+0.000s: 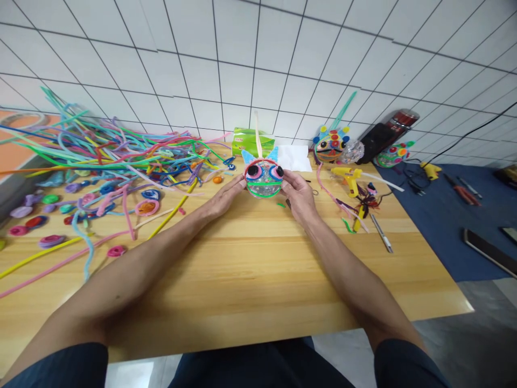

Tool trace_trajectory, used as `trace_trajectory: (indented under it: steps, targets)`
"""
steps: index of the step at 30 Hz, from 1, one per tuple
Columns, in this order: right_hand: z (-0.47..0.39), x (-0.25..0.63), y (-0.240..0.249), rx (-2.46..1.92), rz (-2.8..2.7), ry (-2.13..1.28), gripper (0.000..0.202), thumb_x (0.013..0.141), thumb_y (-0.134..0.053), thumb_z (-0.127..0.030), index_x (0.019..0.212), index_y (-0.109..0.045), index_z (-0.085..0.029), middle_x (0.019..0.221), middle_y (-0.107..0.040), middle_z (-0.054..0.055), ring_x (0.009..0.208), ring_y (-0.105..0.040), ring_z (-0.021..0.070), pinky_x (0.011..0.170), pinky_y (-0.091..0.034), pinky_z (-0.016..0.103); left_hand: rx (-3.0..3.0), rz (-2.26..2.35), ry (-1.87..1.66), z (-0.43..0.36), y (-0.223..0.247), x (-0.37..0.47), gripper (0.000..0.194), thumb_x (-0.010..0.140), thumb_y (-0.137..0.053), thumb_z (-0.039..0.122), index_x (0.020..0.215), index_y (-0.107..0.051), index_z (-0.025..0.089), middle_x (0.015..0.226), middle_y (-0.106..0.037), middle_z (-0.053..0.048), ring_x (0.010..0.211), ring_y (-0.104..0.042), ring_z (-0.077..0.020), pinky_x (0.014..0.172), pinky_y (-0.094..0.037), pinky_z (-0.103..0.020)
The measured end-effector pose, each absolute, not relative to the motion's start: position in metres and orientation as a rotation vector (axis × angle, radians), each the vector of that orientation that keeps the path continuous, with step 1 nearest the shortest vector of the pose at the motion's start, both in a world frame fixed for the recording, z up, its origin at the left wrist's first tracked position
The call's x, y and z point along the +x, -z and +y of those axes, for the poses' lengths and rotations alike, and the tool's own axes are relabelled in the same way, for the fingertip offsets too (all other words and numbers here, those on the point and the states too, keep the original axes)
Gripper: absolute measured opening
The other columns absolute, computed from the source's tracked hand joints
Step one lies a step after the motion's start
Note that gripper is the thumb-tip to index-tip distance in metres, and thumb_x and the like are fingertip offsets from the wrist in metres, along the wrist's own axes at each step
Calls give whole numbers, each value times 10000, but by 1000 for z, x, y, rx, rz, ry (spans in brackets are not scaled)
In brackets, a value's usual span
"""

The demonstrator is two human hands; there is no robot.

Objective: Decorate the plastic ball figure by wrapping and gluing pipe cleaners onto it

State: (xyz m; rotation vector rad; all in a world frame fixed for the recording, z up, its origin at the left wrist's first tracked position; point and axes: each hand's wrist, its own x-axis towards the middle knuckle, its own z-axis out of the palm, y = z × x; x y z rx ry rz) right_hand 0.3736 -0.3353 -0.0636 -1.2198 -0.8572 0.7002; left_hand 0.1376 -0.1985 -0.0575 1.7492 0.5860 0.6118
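Note:
Between my two hands is a round, clear craft figure (263,187) with big black-centred eyes, blue pointed ears, a red rim and a green band. My left hand (226,198) grips its left side with the fingertips. On its other side my right hand (299,195) is closed around the edge. The figure stands upright at the middle of the table, facing me. Behind it rises a pale upright strip (257,132); whether it joins the figure I cannot tell. A green packet (252,141) and a white paper (294,158) lie just behind.
Many coloured pipe cleaners (133,151) and coiled pieces (52,241) cover the left of the wooden table (226,285). At right are a yellow glue gun (349,178), a craft knife (382,234) and a second decorated figure (330,146). Pliers (460,189) lie on the blue cloth (428,210).

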Motion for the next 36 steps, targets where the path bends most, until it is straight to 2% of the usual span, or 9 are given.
trace_trajectory:
  steps: [6, 13, 15, 19, 23, 25, 31, 34, 36]
  targets:
    - [-334, 376, 66, -1217, -847, -712, 694, 729, -1014, -650, 1278, -784, -292, 1447, -851, 97, 1423, -764, 333, 1246, -603, 592, 1855, 406, -632, -195, 59, 141, 900, 971, -665, 923, 1580, -732, 265, 1703, -677, -107, 1733, -449, -425, 1488, -308, -581]
    - [-332, 373, 69, -1255, -825, -704, 586, 737, -978, -528, 1232, -802, -270, 1390, -876, 94, 1395, -776, 329, 1245, -595, 564, 1866, 304, -681, -187, 72, 149, 818, 1028, -657, 845, 1529, -734, 203, 1662, -682, -165, 1629, -552, -414, 1425, -404, -565]
    - [-335, 374, 66, -1286, -837, -726, 567, 757, -960, -514, 1244, -806, -267, 1421, -864, 100, 1400, -769, 322, 1220, -609, 533, 1876, 291, -678, -184, 77, 151, 794, 1040, -662, 821, 1511, -743, 188, 1629, -700, -180, 1585, -586, -424, 1399, -429, -589]
    - [-339, 380, 57, -1362, -860, -835, 568, 753, -953, -472, 1263, -808, -268, 1402, -863, 94, 1291, -799, 321, 1052, -679, 497, 1803, 281, -698, -181, 85, 155, 772, 1027, -702, 797, 1499, -741, 187, 1583, -725, -186, 1531, -632, -421, 1358, -467, -608]
    - [-336, 386, 49, -1381, -948, -784, 506, 751, -929, -398, 1225, -820, -259, 1351, -871, 80, 1249, -803, 302, 1084, -662, 501, 1728, 275, -721, -178, 89, 158, 717, 980, -785, 773, 1429, -773, 214, 1535, -765, -157, 1493, -668, -402, 1323, -511, -578]
    - [-333, 388, 49, -1372, -988, -756, 506, 766, -925, -427, 1230, -820, -256, 1350, -872, 83, 1266, -798, 304, 1093, -660, 499, 1720, 292, -731, -177, 90, 158, 701, 962, -818, 750, 1421, -777, 221, 1520, -780, -144, 1482, -677, -396, 1312, -523, -566]
    - [-327, 392, 64, -1366, -1040, -752, 630, 806, -933, -643, 1291, -805, -260, 1382, -862, 102, 1268, -793, 323, 1021, -678, 490, 1738, 322, -760, -173, 91, 158, 596, 954, -845, 648, 1350, -809, 204, 1454, -810, -146, 1438, -715, -393, 1292, -543, -568]
    - [-326, 395, 73, -1333, -1030, -750, 649, 807, -949, -679, 1299, -810, -279, 1380, -863, 89, 1266, -794, 320, 1045, -666, 495, 1761, 328, -764, -175, 89, 158, 570, 964, -834, 643, 1321, -821, 199, 1477, -799, -152, 1470, -700, -390, 1314, -527, -557]
    - [-326, 396, 76, -1308, -1017, -755, 653, 799, -969, -676, 1301, -812, -289, 1382, -864, 83, 1275, -793, 318, 1066, -662, 499, 1758, 328, -758, -178, 86, 157, 612, 980, -815, 663, 1387, -802, 207, 1547, -771, -147, 1517, -671, -386, 1343, -503, -555]
